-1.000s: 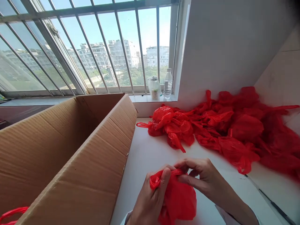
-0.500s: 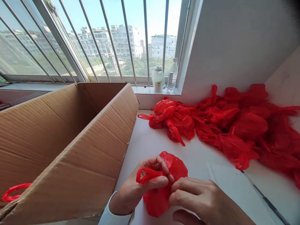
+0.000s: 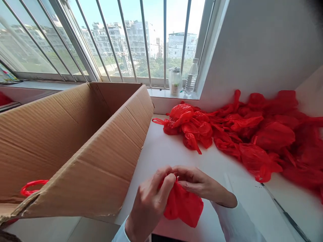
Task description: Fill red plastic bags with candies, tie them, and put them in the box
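A red plastic bag (image 3: pixel 185 205) hangs bunched between my hands, low over the white table. My left hand (image 3: pixel 152 198) pinches its upper part, thumb and forefinger pressed together. From the right, my right hand (image 3: pixel 196 181) grips the top of the same bag, its fingertips close to those of the left. The bag's gathered top is partly hidden by my fingers. Beyond my hands lies a heap of red plastic bags (image 3: pixel 272 134), crumpled and piled against the wall.
A tall open cardboard box (image 3: pixel 101 164) stands at the left, with a red loop (image 3: pixel 32 188) showing inside it. On the sill are a water bottle (image 3: pixel 191 78) and a jar in a clear bag (image 3: pixel 175 80). A dark pen-like thing (image 3: pixel 290 215) and paper (image 3: pixel 248 198) lie at the right.
The bag has been turned and now hangs below my fingers. My right hand has moved up and over to its top edge. The view has shifted slightly.
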Demonstrator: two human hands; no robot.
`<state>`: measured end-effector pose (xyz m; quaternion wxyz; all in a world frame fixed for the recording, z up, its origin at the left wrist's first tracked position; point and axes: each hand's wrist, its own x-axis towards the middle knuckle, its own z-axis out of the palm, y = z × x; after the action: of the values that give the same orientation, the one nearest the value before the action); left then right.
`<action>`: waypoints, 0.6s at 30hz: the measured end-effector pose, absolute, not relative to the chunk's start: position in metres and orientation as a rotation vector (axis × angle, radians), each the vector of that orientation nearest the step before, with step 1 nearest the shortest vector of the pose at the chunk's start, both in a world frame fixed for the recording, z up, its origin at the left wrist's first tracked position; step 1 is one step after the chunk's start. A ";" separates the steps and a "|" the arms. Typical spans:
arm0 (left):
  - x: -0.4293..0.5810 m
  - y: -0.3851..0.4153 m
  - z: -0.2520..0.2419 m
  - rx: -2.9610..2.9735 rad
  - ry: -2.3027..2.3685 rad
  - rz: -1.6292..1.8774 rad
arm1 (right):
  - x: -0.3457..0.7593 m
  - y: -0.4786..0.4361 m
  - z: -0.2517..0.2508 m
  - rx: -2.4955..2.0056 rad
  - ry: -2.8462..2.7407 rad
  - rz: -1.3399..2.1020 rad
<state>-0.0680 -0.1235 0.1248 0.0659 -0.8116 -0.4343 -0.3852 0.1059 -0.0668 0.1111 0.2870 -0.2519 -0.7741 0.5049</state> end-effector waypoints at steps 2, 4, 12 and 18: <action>-0.075 -0.124 0.118 -2.400 -1.340 -1.230 | 0.106 -0.065 0.110 -0.646 -2.071 1.308; -0.083 -0.126 0.115 -2.412 -1.342 -1.244 | 0.106 -0.066 0.117 -0.690 -2.118 1.065; -0.114 -0.145 0.107 -2.455 -1.109 -1.114 | 0.139 -0.061 0.113 -0.825 -2.255 0.250; -0.110 -0.168 0.073 -2.452 -1.431 -1.257 | 0.172 -0.038 0.072 -1.168 -2.424 0.330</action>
<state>-0.1103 -0.1684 0.0730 0.0184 -0.7896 -0.4609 -0.4047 0.1721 -0.0381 0.0720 0.2134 -0.4210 -0.8735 0.1190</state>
